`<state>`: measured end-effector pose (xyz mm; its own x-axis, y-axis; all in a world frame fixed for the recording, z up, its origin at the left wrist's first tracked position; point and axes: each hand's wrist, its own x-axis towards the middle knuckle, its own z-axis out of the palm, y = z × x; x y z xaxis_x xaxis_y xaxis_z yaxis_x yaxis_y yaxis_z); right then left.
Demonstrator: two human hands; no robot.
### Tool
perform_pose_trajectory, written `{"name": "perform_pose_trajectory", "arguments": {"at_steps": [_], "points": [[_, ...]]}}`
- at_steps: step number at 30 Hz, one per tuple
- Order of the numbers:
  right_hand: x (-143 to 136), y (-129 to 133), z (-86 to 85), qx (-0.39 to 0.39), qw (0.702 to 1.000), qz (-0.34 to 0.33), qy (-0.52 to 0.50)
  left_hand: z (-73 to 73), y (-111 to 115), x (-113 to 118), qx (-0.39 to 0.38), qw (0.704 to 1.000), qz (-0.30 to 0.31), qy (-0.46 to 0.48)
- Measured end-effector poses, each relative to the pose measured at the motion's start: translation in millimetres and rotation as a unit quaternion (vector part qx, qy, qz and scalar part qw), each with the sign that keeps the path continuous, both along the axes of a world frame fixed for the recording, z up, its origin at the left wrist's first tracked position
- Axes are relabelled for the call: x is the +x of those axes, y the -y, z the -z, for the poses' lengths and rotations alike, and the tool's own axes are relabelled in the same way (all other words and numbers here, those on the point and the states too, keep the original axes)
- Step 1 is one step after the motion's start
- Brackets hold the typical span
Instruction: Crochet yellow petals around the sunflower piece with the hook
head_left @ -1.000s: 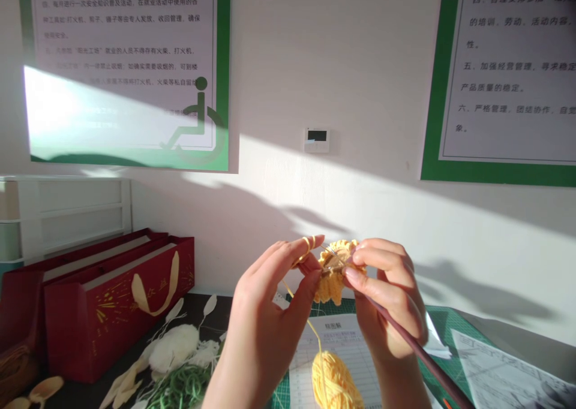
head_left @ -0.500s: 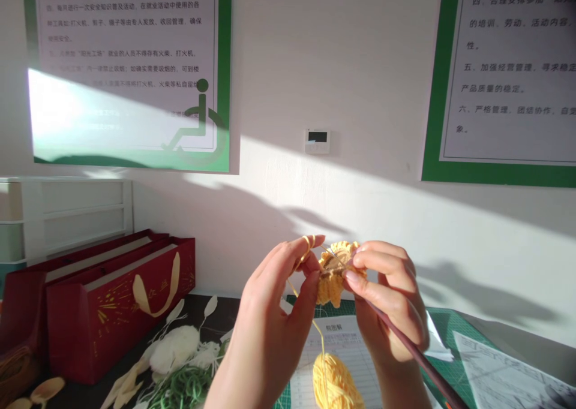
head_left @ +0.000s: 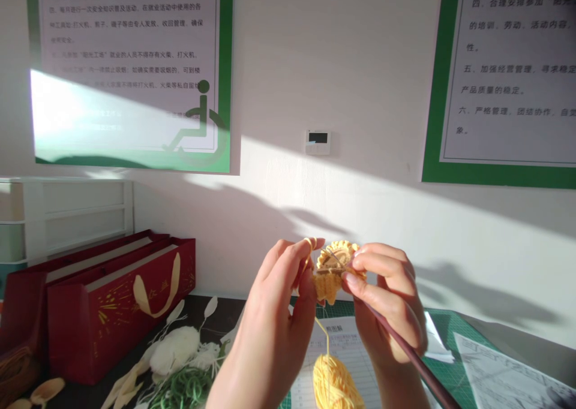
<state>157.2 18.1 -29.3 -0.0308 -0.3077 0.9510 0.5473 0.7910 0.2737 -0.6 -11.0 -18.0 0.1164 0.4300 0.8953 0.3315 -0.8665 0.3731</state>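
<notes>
My left hand (head_left: 281,313) pinches the left edge of a small yellow and tan crocheted piece (head_left: 327,286) with a ruffled rim. Yellow yarn is looped round its raised index finger. From there the strand runs down to a yellow yarn ball (head_left: 335,385) below the hands. In my right hand (head_left: 391,295) is a crochet hook with a dark handle (head_left: 405,349), its thin metal shaft lying across the piece. The right fingertips also touch the piece's right edge. Where exactly the hook's tip meets the stitches I cannot make out.
A printed sheet (head_left: 360,349) lies on a green cutting mat (head_left: 443,331), with a drawing sheet (head_left: 504,367) at right. At left are red gift bags (head_left: 90,331), a white yarn ball (head_left: 175,349) and green yarn (head_left: 184,388). Behind stands a wall with a small thermostat (head_left: 318,142).
The crocheted piece has shifted slightly left and tilted, so more of its round tan face shows. My left fingers have drawn in a little. The hook stays in my right hand.
</notes>
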Motion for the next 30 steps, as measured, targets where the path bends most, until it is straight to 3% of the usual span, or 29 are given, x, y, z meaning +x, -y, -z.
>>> {"name": "perform_pose_trajectory", "arguments": {"at_steps": [12,18,25,30], "points": [[2.6,-3.2,-0.3,0.009,1.0,-0.016,-0.005,-6.6,-0.3,-4.4,0.024,0.998,0.049,-0.006],[0.0,-7.2,0.6,0.01,0.998,-0.061,-0.02,-2.4,-7.1,-9.4,-0.044,0.985,0.149,0.072],[2.3,-9.1,4.0,-0.034,0.997,-0.064,-0.026,-5.6,-7.8,-8.3,-0.115,0.968,0.185,0.122],[2.2,-7.9,2.2,-0.003,0.999,-0.045,-0.003,-6.2,-9.0,-5.8,-0.12,0.965,0.192,0.136]]}}
